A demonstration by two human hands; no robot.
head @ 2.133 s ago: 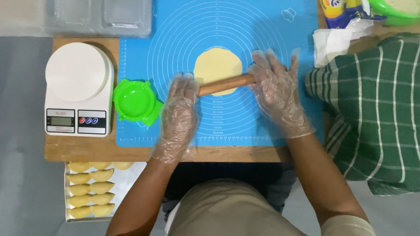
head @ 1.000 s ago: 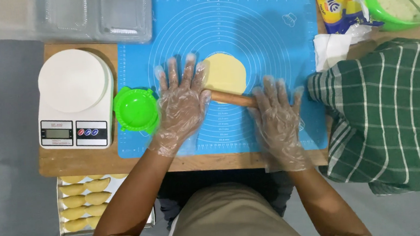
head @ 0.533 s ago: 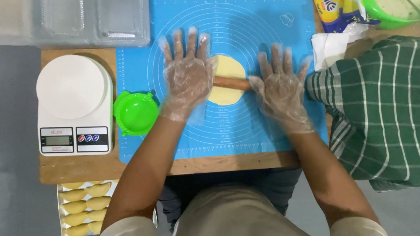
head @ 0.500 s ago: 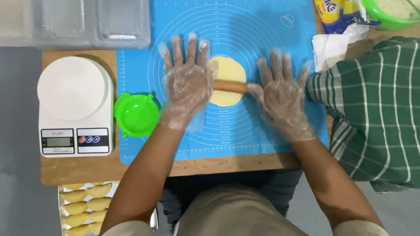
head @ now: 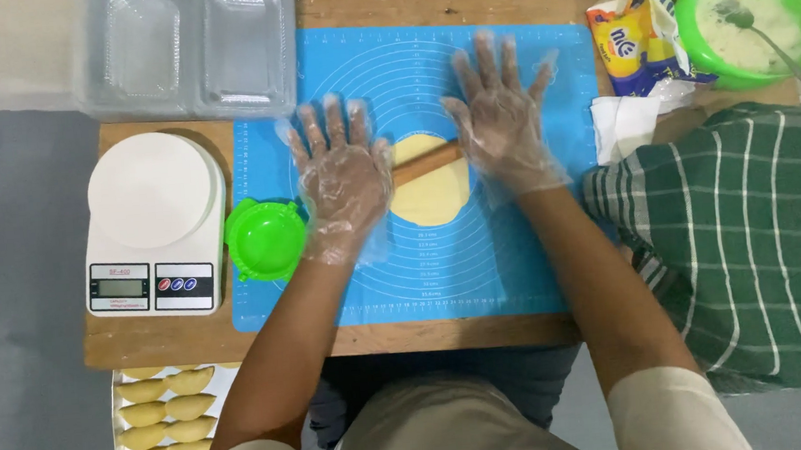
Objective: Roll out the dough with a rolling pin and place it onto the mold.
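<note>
Pale yellow round of flattened dough [head: 434, 197] lies on the blue silicone mat [head: 517, 254], a slim wooden rolling pin [head: 426, 161] across its top, slanting up to the right. Gloved left hand [head: 343, 177] and gloved right hand [head: 503, 122] press flat on its ends, fingers spread, gripping nothing.

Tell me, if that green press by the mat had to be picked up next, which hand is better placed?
Probably the left hand: it lies flat on the rolling pin, right beside the green press. The right hand rests on the pin's far end, with the dough in between.
</note>
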